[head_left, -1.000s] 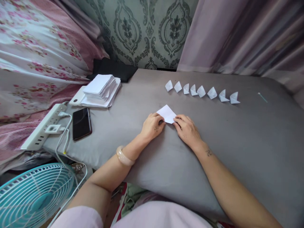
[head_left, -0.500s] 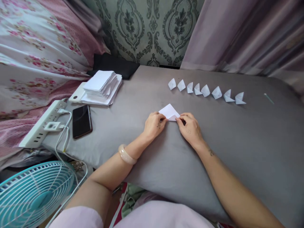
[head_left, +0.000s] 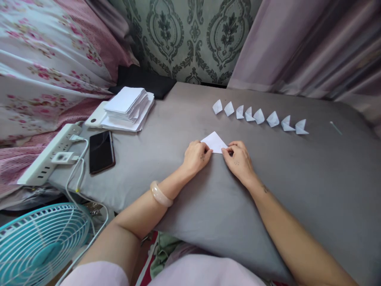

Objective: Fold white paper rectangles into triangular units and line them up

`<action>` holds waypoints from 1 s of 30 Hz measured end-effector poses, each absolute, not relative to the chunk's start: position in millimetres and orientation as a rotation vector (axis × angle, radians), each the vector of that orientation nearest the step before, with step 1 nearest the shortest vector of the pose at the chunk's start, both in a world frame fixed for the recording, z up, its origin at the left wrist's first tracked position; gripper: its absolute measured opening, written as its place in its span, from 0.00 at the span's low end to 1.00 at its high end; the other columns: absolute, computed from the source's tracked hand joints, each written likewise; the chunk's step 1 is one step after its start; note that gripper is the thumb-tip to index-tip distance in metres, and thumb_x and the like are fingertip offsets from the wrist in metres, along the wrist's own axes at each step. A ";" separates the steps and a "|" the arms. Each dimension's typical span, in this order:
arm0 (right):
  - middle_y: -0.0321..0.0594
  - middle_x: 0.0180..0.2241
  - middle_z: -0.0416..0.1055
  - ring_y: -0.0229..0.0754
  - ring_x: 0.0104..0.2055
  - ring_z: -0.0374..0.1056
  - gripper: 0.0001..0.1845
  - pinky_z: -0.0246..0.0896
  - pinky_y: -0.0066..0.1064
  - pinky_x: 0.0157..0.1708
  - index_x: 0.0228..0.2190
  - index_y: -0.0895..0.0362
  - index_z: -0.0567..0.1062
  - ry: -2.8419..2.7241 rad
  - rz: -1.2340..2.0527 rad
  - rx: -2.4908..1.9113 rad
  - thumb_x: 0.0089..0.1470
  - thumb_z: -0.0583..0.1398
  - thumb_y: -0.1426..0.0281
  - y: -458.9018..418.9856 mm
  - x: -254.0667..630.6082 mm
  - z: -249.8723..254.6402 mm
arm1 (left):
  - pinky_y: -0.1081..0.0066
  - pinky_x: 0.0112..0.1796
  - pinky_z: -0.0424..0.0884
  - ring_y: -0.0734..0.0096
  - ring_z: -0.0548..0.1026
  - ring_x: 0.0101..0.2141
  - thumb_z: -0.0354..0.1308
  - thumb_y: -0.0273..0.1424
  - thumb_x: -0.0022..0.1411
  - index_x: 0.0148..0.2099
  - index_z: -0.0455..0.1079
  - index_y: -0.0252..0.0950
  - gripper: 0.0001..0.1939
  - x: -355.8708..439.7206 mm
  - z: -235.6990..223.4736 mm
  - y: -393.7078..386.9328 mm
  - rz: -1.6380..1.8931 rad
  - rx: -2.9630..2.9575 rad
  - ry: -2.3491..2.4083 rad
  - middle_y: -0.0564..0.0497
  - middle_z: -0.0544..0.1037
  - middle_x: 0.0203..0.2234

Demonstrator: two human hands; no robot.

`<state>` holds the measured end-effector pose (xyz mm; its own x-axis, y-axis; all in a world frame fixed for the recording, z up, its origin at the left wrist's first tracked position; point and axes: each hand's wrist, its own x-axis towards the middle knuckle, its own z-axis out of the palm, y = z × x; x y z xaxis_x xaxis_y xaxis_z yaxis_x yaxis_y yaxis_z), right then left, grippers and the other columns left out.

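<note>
A folded sheet of white paper [head_left: 214, 142], its peak pointing away from me, lies between my hands on the grey cloth surface [head_left: 285, 167]. My left hand [head_left: 197, 155] pinches its left lower corner between thumb and fingers. At the right lower corner, my right hand [head_left: 237, 158] grips the paper in the same way. Beyond them stands a slanting row of several small folded white paper pieces [head_left: 258, 116], some with upright points. A pale bangle [head_left: 160, 194] circles my left forearm.
To the left is a stack of white paper [head_left: 126, 107] on a white flat object [head_left: 94, 118]. Nearer are a phone [head_left: 101, 152], a power strip [head_left: 50, 155] with white cables, and a teal fan [head_left: 47, 246]. A thin stick [head_left: 336, 128] lies far right.
The small flap that showed along the paper's lower edge no longer shows; that edge now looks straight. Both hands keep their grip, and the view has shifted slightly.
</note>
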<state>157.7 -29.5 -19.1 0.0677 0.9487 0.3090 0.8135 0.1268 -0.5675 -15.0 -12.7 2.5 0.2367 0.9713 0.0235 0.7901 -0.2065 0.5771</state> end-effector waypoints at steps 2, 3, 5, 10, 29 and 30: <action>0.49 0.39 0.70 0.48 0.40 0.69 0.11 0.64 0.42 0.45 0.23 0.56 0.72 -1.756 0.287 -1.729 0.53 0.57 0.64 -29.1 157.3 -18.6 | 0.62 0.43 0.70 0.61 0.73 0.41 0.56 0.34 0.62 0.35 0.76 0.35 0.10 -15.3 3.1 -12.2 0.532 2.067 1.604 0.44 0.76 0.35; 0.48 0.40 0.70 0.48 0.40 0.69 0.11 0.65 0.42 0.45 0.23 0.56 0.72 -1.748 0.299 -1.741 0.53 0.58 0.64 -28.9 157.2 -18.5 | 0.63 0.43 0.70 0.60 0.72 0.40 0.56 0.34 0.62 0.35 0.76 0.35 0.10 -15.4 3.3 -12.1 0.528 2.067 1.603 0.44 0.76 0.35; 0.48 0.40 0.70 0.47 0.39 0.69 0.10 0.65 0.42 0.44 0.23 0.56 0.72 -1.734 0.318 -1.758 0.52 0.58 0.64 -28.5 157.2 -18.6 | 0.63 0.42 0.70 0.60 0.72 0.40 0.55 0.34 0.62 0.35 0.76 0.35 0.11 -15.0 3.5 -12.2 0.522 2.070 1.608 0.43 0.76 0.35; 0.48 0.39 0.70 0.48 0.41 0.68 0.11 0.64 0.42 0.45 0.21 0.55 0.71 -1.717 0.297 -1.739 0.51 0.58 0.64 -27.2 157.4 -20.2 | 0.62 0.43 0.69 0.59 0.71 0.41 0.52 0.33 0.63 0.34 0.74 0.34 0.12 -12.1 4.2 -13.8 0.505 2.106 1.641 0.42 0.75 0.34; 0.47 0.39 0.70 0.46 0.41 0.68 0.11 0.64 0.40 0.43 0.22 0.55 0.71 -1.709 0.349 -1.729 0.51 0.60 0.63 -26.2 162.1 -20.8 | 0.60 0.44 0.64 0.58 0.65 0.42 0.53 0.31 0.63 0.44 0.64 0.35 0.08 -13.3 -1.9 -17.6 0.527 2.137 1.717 0.43 0.69 0.40; 0.47 0.39 0.70 0.47 0.41 0.68 0.11 0.64 0.40 0.43 0.22 0.55 0.71 -1.715 0.352 -1.719 0.52 0.60 0.62 -26.6 163.1 -21.1 | 0.60 0.43 0.63 0.58 0.64 0.42 0.53 0.31 0.63 0.44 0.65 0.36 0.08 -13.4 -1.3 -17.6 0.524 2.166 1.709 0.42 0.68 0.41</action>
<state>163.1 -26.6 -21.1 0.0974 0.9592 0.2655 0.7770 0.0934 -0.6225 -13.4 -17.6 -1.3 0.2122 0.9739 0.0808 0.8520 -0.2248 0.4729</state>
